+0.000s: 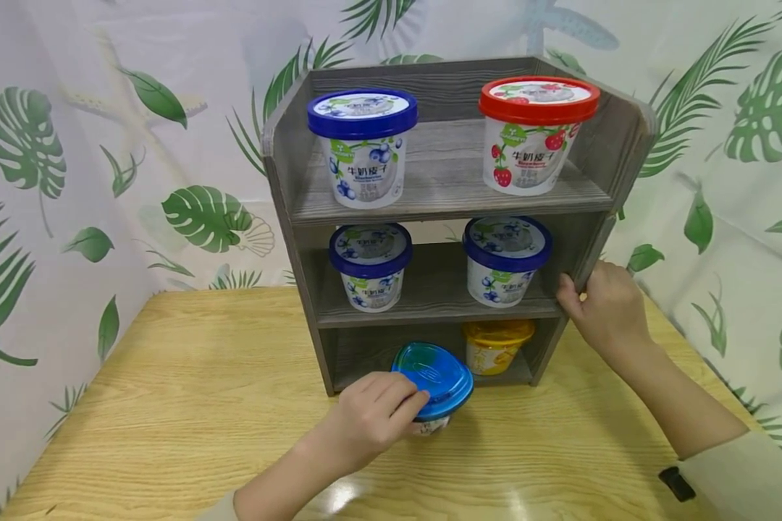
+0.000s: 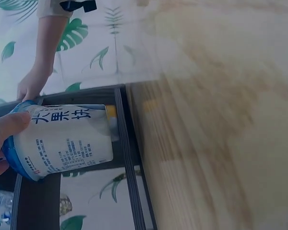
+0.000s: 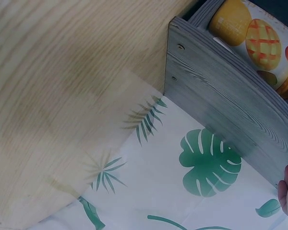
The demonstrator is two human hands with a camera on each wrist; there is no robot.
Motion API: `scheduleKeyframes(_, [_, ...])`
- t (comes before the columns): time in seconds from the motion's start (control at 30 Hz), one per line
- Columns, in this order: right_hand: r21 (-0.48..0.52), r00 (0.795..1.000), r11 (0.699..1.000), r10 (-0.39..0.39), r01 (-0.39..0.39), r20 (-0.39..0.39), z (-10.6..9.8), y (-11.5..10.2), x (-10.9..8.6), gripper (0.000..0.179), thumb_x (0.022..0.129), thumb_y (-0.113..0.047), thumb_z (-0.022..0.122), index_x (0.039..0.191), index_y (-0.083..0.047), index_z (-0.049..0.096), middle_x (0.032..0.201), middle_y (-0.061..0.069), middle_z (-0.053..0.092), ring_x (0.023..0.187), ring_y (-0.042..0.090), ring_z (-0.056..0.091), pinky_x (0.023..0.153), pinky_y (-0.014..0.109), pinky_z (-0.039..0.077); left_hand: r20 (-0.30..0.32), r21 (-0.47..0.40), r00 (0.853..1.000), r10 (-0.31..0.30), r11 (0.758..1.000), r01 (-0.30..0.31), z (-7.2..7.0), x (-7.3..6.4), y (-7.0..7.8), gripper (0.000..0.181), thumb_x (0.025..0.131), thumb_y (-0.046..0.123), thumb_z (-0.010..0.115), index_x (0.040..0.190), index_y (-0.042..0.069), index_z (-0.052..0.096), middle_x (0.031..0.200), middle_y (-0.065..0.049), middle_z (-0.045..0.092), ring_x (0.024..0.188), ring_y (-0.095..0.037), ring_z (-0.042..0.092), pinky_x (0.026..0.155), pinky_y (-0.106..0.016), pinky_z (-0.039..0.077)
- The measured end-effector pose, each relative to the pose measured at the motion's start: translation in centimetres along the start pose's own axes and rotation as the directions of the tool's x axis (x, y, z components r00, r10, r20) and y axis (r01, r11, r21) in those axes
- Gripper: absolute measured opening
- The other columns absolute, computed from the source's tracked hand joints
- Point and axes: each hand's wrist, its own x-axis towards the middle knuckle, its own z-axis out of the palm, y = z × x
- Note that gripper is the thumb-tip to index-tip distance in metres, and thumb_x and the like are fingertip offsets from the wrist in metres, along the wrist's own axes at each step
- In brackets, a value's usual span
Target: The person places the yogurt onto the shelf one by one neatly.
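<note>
My left hand (image 1: 368,420) grips a white cup (image 2: 69,139) by its blue lid (image 1: 439,387), in front of the grey wooden shelf's (image 1: 439,159) bottom level. In the left wrist view, printed text shows on the cup's side, and fingers and thumb are on the lid's rim. My right hand (image 1: 609,307) holds the shelf's right side panel at middle-level height, thumb toward the front edge. Only a bit of that hand shows in the right wrist view. Behind and right of the held cup, a yellow-lidded cup (image 1: 495,358) stands on the bottom level.
On the top level stand a blueberry tub (image 1: 368,170) with a dark blue lid and a strawberry tub (image 1: 528,159) with a red lid. Two more dark-blue-lidded tubs, left (image 1: 373,289) and right (image 1: 500,282), occupy the middle level. The shelf stands on a wooden table (image 1: 169,434) before leaf-patterned walls.
</note>
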Motion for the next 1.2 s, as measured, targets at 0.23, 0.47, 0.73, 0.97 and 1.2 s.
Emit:
scheduleKeyframes(0.23, [0.002,1.000,1.000,-0.001,0.001,-0.005,0.0,-0.1,-0.2,0.048,0.092,-0.039,0.035,0.066,0.002,0.042,0.055,0.020,0.045,0.049,0.044,0.043,0.045,0.051,0.033,0.025,0.002,0.999,-0.040,0.999,0.040,-0.7,-1.5,-1.1,0.031,0.098,0.027,0.050,0.096,0.004,0.070,0.089,-0.005,0.065,0.083,-0.016,0.064,0.078,-0.027,0.054])
scheduleKeyframes(0.47, [-0.001,1.000,1.000,-0.011,0.011,-0.007,0.1,0.0,-0.2,0.048,0.092,-0.038,0.035,0.066,0.002,0.043,0.056,0.021,0.045,0.050,0.045,0.043,0.045,0.051,0.033,0.058,0.000,0.996,-0.063,0.998,0.063,-1.3,-2.5,-1.7,0.025,0.089,0.026,0.065,0.097,0.003,0.070,0.091,-0.007,0.065,0.084,-0.018,0.064,0.078,-0.029,0.054])
scheduleKeyframes(0.73, [0.011,1.000,1.000,0.009,-0.009,0.003,0.0,0.0,-0.2,0.045,0.089,-0.036,0.037,0.065,0.001,0.042,0.055,0.019,0.045,0.050,0.044,0.044,0.046,0.051,0.033,0.053,0.007,0.996,-0.076,0.997,0.076,-1.4,-3.2,-2.2,0.032,0.099,0.026,0.048,0.097,0.002,0.070,0.091,-0.008,0.065,0.084,-0.019,0.064,0.077,-0.029,0.054])
scheduleKeyframes(0.97, [0.010,0.999,1.000,0.029,-0.029,0.015,0.0,0.0,-0.1,0.041,0.087,-0.035,0.038,0.064,-0.001,0.042,0.055,0.018,0.044,0.050,0.044,0.044,0.046,0.051,0.033,0.064,0.007,0.995,-0.074,0.997,0.074,-1.2,-3.7,-2.6,0.033,0.100,0.026,0.047,0.098,0.002,0.069,0.091,-0.009,0.066,0.084,-0.020,0.064,0.077,-0.030,0.055])
scheduleKeyframes(1.2, [0.005,1.000,1.000,0.026,-0.026,-0.002,0.3,0.1,-0.2,0.044,0.088,-0.035,0.037,0.066,0.002,0.042,0.057,0.022,0.046,0.051,0.045,0.045,0.046,0.053,0.033,0.043,0.016,0.997,-0.071,0.997,0.070,-1.0,-4.0,-3.0,0.036,0.102,0.025,0.042,0.098,0.001,0.069,0.091,-0.010,0.065,0.085,-0.021,0.064,0.079,-0.031,0.054])
